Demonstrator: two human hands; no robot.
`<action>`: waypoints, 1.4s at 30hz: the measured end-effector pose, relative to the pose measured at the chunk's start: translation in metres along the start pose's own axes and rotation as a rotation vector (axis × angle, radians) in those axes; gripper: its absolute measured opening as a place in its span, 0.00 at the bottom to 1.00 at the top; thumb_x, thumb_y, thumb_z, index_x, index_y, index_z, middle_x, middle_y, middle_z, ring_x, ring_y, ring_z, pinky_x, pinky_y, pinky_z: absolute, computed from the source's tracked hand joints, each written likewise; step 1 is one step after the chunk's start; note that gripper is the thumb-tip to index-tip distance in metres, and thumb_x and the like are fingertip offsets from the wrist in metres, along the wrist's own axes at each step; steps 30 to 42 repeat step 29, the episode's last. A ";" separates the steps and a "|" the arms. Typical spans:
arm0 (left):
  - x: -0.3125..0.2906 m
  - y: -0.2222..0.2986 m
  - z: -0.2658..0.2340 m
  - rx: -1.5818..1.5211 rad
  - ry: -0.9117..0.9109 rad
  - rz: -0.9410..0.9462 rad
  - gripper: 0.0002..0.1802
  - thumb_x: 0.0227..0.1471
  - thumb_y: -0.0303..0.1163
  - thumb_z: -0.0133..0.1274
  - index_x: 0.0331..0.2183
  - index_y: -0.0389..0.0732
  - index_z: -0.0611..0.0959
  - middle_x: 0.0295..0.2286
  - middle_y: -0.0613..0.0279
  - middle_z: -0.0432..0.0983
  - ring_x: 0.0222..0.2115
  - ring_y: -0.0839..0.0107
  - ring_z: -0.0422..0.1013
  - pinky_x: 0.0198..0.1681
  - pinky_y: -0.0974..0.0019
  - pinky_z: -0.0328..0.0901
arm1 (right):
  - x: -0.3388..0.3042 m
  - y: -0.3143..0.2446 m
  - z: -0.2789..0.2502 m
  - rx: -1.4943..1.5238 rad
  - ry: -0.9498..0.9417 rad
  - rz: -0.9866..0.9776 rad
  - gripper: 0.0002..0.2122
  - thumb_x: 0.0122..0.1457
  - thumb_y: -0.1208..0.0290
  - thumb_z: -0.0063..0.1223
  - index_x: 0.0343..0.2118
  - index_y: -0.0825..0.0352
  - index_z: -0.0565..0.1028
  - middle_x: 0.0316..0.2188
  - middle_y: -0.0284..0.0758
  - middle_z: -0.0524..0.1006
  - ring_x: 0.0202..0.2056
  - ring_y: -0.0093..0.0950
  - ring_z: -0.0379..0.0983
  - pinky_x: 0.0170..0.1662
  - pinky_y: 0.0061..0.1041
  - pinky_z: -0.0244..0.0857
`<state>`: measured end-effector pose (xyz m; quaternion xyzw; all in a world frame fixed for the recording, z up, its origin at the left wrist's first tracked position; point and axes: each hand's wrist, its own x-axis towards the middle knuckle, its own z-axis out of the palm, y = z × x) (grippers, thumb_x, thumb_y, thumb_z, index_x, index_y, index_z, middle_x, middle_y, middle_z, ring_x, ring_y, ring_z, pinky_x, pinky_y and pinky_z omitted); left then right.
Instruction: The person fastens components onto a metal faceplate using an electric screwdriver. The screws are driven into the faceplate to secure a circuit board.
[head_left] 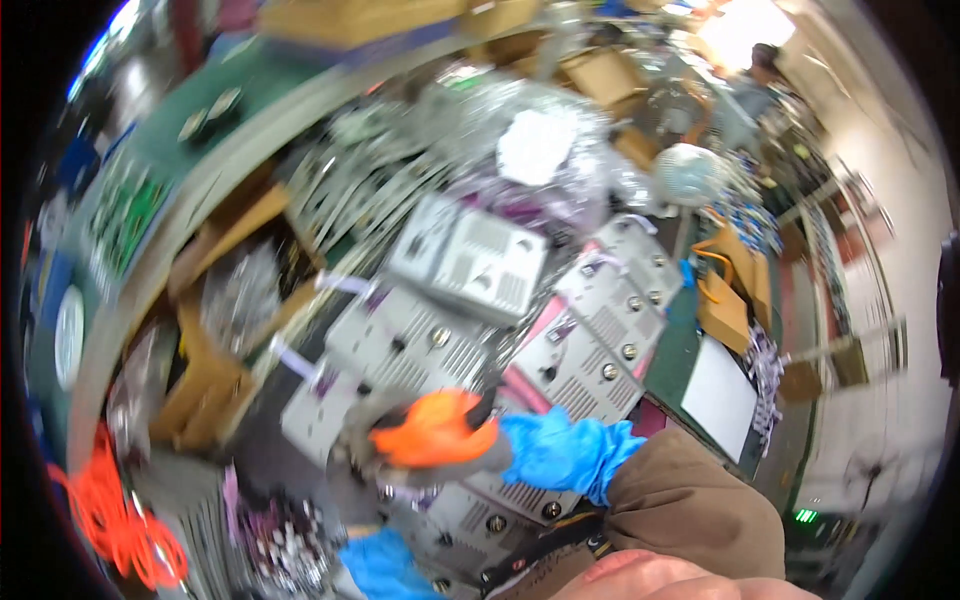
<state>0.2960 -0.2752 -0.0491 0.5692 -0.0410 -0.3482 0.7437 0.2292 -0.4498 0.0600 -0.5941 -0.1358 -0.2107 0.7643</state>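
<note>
My right hand [482, 456], in a grey glove with a blue covering at the wrist, is closed against an orange and dark object [432, 428]. Motion blur hides what kind of object it is. Beside it on the left is my left hand [358, 452], also gloved in grey above a blue cuff [385, 565]; its fingers are smeared. Both hands are over grey metal panels [400, 335] with vent slots and round fittings. A lighter metal box [470, 258] with vents sits beyond them. More vented panels [580, 360] lie to the right, with pink sheeting at their edges.
Orange cord [115, 520] coils at lower left near small metal parts [290, 545]. Open cardboard boxes [200, 380] stand left. Clear plastic wrapping [530, 110] and metal strips [370, 180] are piled at the back. A white sheet [718, 398] lies at right. A person [760, 85] is far off.
</note>
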 end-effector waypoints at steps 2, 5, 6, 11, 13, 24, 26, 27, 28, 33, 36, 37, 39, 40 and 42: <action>-0.002 0.003 -0.005 0.559 -0.066 0.135 0.28 0.59 0.48 0.40 0.50 0.35 0.70 0.42 0.59 0.71 0.41 0.69 0.68 0.39 0.69 0.68 | -0.010 -0.001 0.008 0.247 0.058 0.155 0.26 0.48 0.82 0.56 0.51 0.68 0.62 0.32 0.35 0.71 0.36 0.27 0.68 0.44 0.29 0.62; 0.010 0.003 0.016 -0.339 -0.194 -0.139 0.29 0.58 0.50 0.42 0.50 0.35 0.71 0.40 0.61 0.72 0.37 0.72 0.69 0.34 0.73 0.66 | -0.018 -0.011 0.003 0.292 0.124 0.170 0.27 0.48 0.83 0.56 0.52 0.68 0.61 0.33 0.34 0.71 0.37 0.27 0.68 0.44 0.28 0.63; 0.018 -0.007 0.014 -0.325 -0.174 -0.130 0.29 0.57 0.50 0.43 0.49 0.35 0.71 0.38 0.63 0.72 0.35 0.76 0.68 0.32 0.76 0.64 | -0.017 -0.015 0.001 0.280 0.113 0.151 0.27 0.48 0.83 0.56 0.52 0.68 0.61 0.33 0.34 0.71 0.37 0.27 0.68 0.44 0.28 0.63; 0.024 -0.033 0.001 -0.070 -0.107 0.072 0.28 0.55 0.47 0.49 0.49 0.35 0.71 0.35 0.68 0.71 0.28 0.85 0.64 0.25 0.84 0.59 | -0.020 -0.021 -0.002 -0.013 0.207 0.044 0.29 0.48 0.89 0.49 0.55 0.65 0.60 0.32 0.32 0.70 0.36 0.24 0.69 0.40 0.25 0.67; 0.027 -0.033 0.002 -0.285 -0.075 -0.103 0.25 0.55 0.48 0.48 0.44 0.37 0.73 0.29 0.71 0.69 0.24 0.87 0.61 0.20 0.85 0.55 | -0.016 -0.023 -0.004 0.092 0.228 -0.013 0.28 0.48 0.88 0.50 0.54 0.64 0.60 0.31 0.33 0.70 0.35 0.25 0.70 0.39 0.27 0.67; 0.019 -0.016 0.032 -0.215 0.087 -0.154 0.23 0.52 0.58 0.47 0.25 0.48 0.73 0.15 0.78 0.61 0.12 0.87 0.55 0.12 0.83 0.50 | -0.015 -0.023 -0.013 0.196 0.158 -0.009 0.29 0.50 0.84 0.52 0.56 0.62 0.58 0.32 0.35 0.71 0.39 0.29 0.68 0.45 0.32 0.62; 0.019 -0.018 0.031 -0.391 0.137 -0.102 0.20 0.55 0.54 0.46 0.30 0.45 0.76 0.19 0.76 0.66 0.15 0.87 0.58 0.14 0.84 0.54 | -0.012 -0.020 -0.014 0.186 0.131 -0.016 0.29 0.50 0.84 0.52 0.56 0.62 0.58 0.32 0.35 0.70 0.38 0.29 0.68 0.45 0.33 0.62; 0.017 -0.018 0.030 -0.390 0.143 -0.106 0.20 0.55 0.54 0.46 0.30 0.45 0.76 0.19 0.76 0.66 0.15 0.87 0.58 0.14 0.84 0.54 | -0.012 -0.018 -0.012 0.174 0.106 -0.024 0.29 0.50 0.83 0.52 0.56 0.62 0.58 0.32 0.35 0.70 0.38 0.29 0.68 0.46 0.33 0.62; 0.014 -0.016 0.032 -0.385 0.132 -0.087 0.19 0.56 0.51 0.46 0.33 0.44 0.76 0.23 0.74 0.69 0.18 0.87 0.61 0.16 0.84 0.57 | -0.012 -0.014 -0.011 0.180 0.106 -0.018 0.29 0.50 0.83 0.52 0.56 0.62 0.58 0.32 0.35 0.70 0.38 0.29 0.68 0.46 0.33 0.62; 0.011 -0.013 0.035 -0.382 0.122 -0.067 0.18 0.57 0.48 0.46 0.36 0.43 0.77 0.27 0.72 0.72 0.21 0.86 0.64 0.19 0.84 0.60 | -0.012 -0.007 -0.012 0.135 0.075 -0.053 0.29 0.50 0.83 0.53 0.56 0.62 0.57 0.33 0.36 0.70 0.39 0.29 0.68 0.46 0.33 0.62; 0.011 -0.013 0.035 -0.382 0.122 -0.067 0.18 0.57 0.48 0.46 0.36 0.43 0.77 0.27 0.72 0.72 0.21 0.86 0.64 0.19 0.84 0.60 | -0.012 -0.007 -0.012 0.135 0.075 -0.053 0.29 0.50 0.83 0.53 0.56 0.62 0.57 0.33 0.36 0.70 0.39 0.29 0.68 0.46 0.33 0.62; 0.011 -0.013 0.035 -0.382 0.122 -0.067 0.18 0.57 0.48 0.46 0.36 0.43 0.77 0.27 0.72 0.72 0.21 0.86 0.64 0.19 0.84 0.60 | -0.012 -0.007 -0.012 0.135 0.075 -0.053 0.29 0.50 0.83 0.53 0.56 0.62 0.57 0.33 0.36 0.70 0.39 0.29 0.68 0.46 0.33 0.62; 0.011 -0.013 0.035 -0.382 0.122 -0.067 0.18 0.57 0.48 0.46 0.36 0.43 0.77 0.27 0.72 0.72 0.21 0.86 0.64 0.19 0.84 0.60 | -0.012 -0.007 -0.012 0.135 0.075 -0.053 0.29 0.50 0.83 0.53 0.56 0.62 0.57 0.33 0.36 0.70 0.39 0.29 0.68 0.46 0.33 0.62; 0.011 -0.013 0.035 -0.382 0.122 -0.067 0.18 0.57 0.48 0.46 0.36 0.43 0.77 0.27 0.72 0.72 0.21 0.86 0.64 0.19 0.84 0.60 | -0.012 -0.007 -0.012 0.135 0.075 -0.053 0.29 0.50 0.83 0.53 0.56 0.62 0.57 0.33 0.36 0.70 0.39 0.29 0.68 0.46 0.33 0.62; 0.011 -0.013 0.035 -0.382 0.122 -0.067 0.18 0.57 0.48 0.46 0.36 0.43 0.77 0.27 0.72 0.72 0.21 0.86 0.64 0.19 0.84 0.60 | -0.012 -0.007 -0.012 0.135 0.075 -0.053 0.29 0.50 0.83 0.53 0.56 0.62 0.57 0.33 0.36 0.70 0.39 0.29 0.68 0.46 0.33 0.62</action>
